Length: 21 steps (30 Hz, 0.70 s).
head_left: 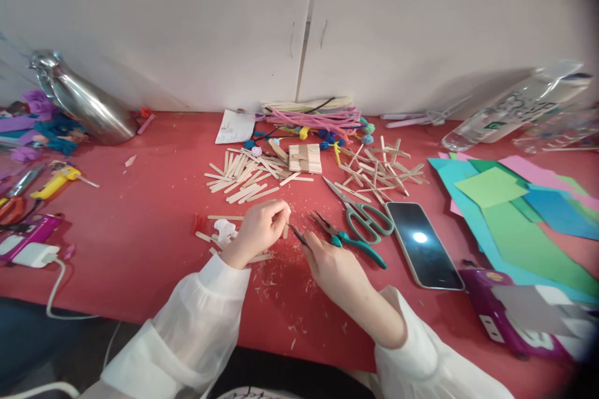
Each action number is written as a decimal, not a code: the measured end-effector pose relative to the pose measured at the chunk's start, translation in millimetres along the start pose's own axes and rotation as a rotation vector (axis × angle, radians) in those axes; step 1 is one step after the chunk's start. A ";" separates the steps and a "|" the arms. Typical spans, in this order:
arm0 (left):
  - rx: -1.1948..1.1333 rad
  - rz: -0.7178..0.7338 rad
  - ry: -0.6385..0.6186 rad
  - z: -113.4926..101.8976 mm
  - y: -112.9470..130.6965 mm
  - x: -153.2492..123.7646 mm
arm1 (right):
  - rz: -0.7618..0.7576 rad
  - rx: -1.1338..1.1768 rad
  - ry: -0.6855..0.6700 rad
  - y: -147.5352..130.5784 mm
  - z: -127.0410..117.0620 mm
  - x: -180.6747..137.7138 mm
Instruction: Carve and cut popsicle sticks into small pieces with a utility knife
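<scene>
My left hand [260, 226] is closed in a pinch on a short wooden craft stick [285, 230] just above the red table [140, 212]. My right hand [333, 268] is closed around a small dark-bladed tool [297, 234] whose tip points at that stick. Wood shavings [281, 274] lie scattered under and in front of both hands. Teal-handled pliers [344, 238] lie just right of my right hand. A few loose sticks and a bit of white material [224, 229] lie left of my left hand.
Grey-green scissors [362, 215], a phone [423, 244], a pile of craft sticks [243, 176], a glued stick panel [305, 158], pipe cleaners [313, 118], coloured paper sheets [510, 212], a metal flask [84, 100], a yellow glue gun [58, 179], a charger [35, 254], a purple box [505, 308].
</scene>
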<state>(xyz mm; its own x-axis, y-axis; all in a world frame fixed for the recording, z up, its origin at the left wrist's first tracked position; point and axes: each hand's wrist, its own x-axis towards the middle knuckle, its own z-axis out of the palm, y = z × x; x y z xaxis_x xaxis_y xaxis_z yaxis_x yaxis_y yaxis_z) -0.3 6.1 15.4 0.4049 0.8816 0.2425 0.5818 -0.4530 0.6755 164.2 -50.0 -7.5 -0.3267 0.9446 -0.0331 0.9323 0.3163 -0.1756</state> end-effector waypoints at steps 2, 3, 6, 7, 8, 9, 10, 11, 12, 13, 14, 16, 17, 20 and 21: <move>0.011 0.002 -0.014 -0.7 0.6 -0.1 | -0.010 -0.028 0.008 -0.1 -1.1 -0.3; 0.014 0.003 -0.025 -1.1 1.2 -0.1 | -0.014 -0.041 0.018 -0.3 -1.9 -0.5; 0.020 0.009 -0.054 -1.4 3.5 0.0 | -0.010 -0.087 0.034 -2.0 -4.5 -1.2; 0.025 0.012 -0.054 -1.1 4.0 0.0 | -0.005 -0.104 0.031 -3.1 -5.2 -1.5; 0.031 0.018 -0.049 -0.6 4.3 -0.1 | 0.002 -0.120 0.026 -4.4 -5.9 -1.9; 0.037 0.026 -0.045 0.0 4.3 -0.2 | 0.013 -0.136 0.023 -5.8 -6.5 -2.3; 0.043 0.033 -0.042 0.7 4.1 -0.3 | 0.026 -0.148 0.020 -7.3 -7.1 -2.7; 0.048 0.038 -0.041 1.2 3.7 -0.5 | 0.036 -0.155 0.015 -8.7 -7.5 -2.9; 0.051 0.043 -0.041 1.7 3.2 -0.7 | 0.045 -0.156 0.006 -9.9 -8.0 -3.0; 0.052 0.047 -0.043 2.0 2.8 -0.9 | 0.049 -0.153 -0.008 -10.9 -8.3 -2.9; 0.053 0.050 -0.044 2.2 2.5 -1.0 | 0.052 -0.147 -0.024 -11.5 -8.7 -2.5; 0.058 0.053 -0.041 2.2 2.3 -1.1 | 0.052 -0.129 -0.059 -11.7 -9.1 -1.5; 0.060 0.056 -0.040 2.1 2.3 -1.2 | 0.055 -0.116 -0.073 -11.4 -9.2 -0.9; 0.067 0.053 -0.033 2.1 2.8 -1.4 | 0.063 -0.042 -0.102 -9.3 -8.7 0.5; 0.066 0.051 -0.031 2.1 3.0 -1.5 | 0.063 -0.007 -0.106 -8.5 -8.3 0.9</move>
<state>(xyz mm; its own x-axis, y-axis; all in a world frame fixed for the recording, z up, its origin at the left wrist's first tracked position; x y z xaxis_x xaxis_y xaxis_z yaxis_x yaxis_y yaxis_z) 2.3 3.2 15.6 0.4559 0.8533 0.2532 0.6051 -0.5057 0.6149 157.3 -51.1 2.0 -0.2813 0.9481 -0.1482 0.9526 0.2571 -0.1629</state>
